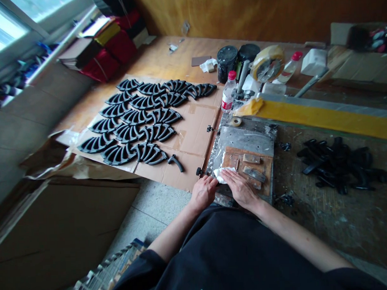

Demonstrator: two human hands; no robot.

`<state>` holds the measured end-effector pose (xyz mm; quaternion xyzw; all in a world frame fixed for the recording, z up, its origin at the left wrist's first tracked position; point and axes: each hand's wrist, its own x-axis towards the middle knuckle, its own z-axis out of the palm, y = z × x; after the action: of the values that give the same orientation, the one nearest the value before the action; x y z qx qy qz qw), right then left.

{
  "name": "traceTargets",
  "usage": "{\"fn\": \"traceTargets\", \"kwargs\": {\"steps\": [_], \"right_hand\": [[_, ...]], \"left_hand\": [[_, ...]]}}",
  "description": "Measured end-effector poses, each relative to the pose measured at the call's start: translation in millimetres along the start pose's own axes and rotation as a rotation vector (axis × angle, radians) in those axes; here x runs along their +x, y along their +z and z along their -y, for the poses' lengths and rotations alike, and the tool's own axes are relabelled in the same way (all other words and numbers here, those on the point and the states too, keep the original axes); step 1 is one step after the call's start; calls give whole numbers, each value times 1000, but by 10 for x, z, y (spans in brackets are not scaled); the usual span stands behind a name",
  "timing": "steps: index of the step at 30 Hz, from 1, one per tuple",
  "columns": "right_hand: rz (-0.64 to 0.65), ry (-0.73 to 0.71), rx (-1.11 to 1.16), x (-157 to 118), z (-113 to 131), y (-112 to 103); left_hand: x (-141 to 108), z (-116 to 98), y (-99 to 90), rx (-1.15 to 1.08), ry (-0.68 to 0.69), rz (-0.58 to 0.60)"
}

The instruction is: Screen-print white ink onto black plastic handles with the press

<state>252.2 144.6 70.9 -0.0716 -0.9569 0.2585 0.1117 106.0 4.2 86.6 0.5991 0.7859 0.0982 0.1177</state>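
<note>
In the head view, a white cloth or tissue (224, 175) lies under the fingers of my right hand (241, 189), at the front edge of a wooden block board (266, 163). My right fingers are stretched out and pressed on it. Close beside it on the left is my left hand (204, 192), its fingers curled together; what they hold, if anything, is hidden. Small worn blocks (254, 173) sit on the board. Rows of curved black parts (144, 116) cover the cardboard sheet (195, 123) to the left, and one loose black part (176, 162) lies near its front.
A pile of black parts (343, 163) lies on the right of the bench. Behind are a red-capped bottle (227, 95), dark jars (227, 61), a tape roll (268, 64) and a yellow-covered bar (326, 117). Two black knobs (199, 172) stand at the cardboard's right edge.
</note>
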Motion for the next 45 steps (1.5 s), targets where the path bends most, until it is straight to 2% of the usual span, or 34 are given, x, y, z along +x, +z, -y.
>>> {"fn": "traceTargets", "kwargs": {"steps": [2,5,9,12,15,18,20,22,23,24,25,27,30,32,33,35,37,40,42,45], "right_hand": [[-7,13,16,43,5,16],[-3,33,57,-39,49,-10],[6,153,245,-234,103,-199],[-62,471,530,-340,78,-394],[-311,865,1012,-430,49,-571],[-521,1107,1432,-490,107,-736],[-556,1152,1554,-498,186,-841],[-546,1119,1606,-488,251,-925],[-545,1096,1619,-481,266,-952],[-549,1079,1627,-473,266,-968],[-566,1068,1629,-465,253,-971],[-608,1053,1623,-451,200,-942],[-618,1009,1609,-412,119,-846],[-605,978,1593,-362,95,-767],[-602,965,1577,-329,92,-725],[-601,935,1515,-253,93,-641],[-589,905,1413,-177,87,-559],[-562,869,1199,-77,36,-447],[-547,841,1014,-16,-22,-388],[-496,803,641,93,-89,-322]], "left_hand": [[4,-1,-3,0,-13,4],[12,-21,-15,-1,-24,12],[-7,-30,-37,-8,-45,29],[-31,0,-53,-70,-87,19],[42,-34,-108,-197,-183,2],[290,-256,-259,-378,-282,-10],[514,-468,-402,-570,-191,-9],[711,-611,-529,-793,40,3],[777,-621,-569,-875,132,-4],[812,-577,-588,-919,166,-31],[813,-477,-581,-919,124,-85],[717,-131,-492,-793,-136,-236],[432,545,-224,-359,-671,-437],[253,920,-25,-143,-887,-457],[187,1054,62,-107,-969,-445],[107,1211,183,-110,-1041,-398],[85,1244,226,-162,-1025,-346],[76,1112,172,-226,-915,-299],[41,906,98,-260,-750,-299],[-48,487,2,-261,-394,-273]]}}
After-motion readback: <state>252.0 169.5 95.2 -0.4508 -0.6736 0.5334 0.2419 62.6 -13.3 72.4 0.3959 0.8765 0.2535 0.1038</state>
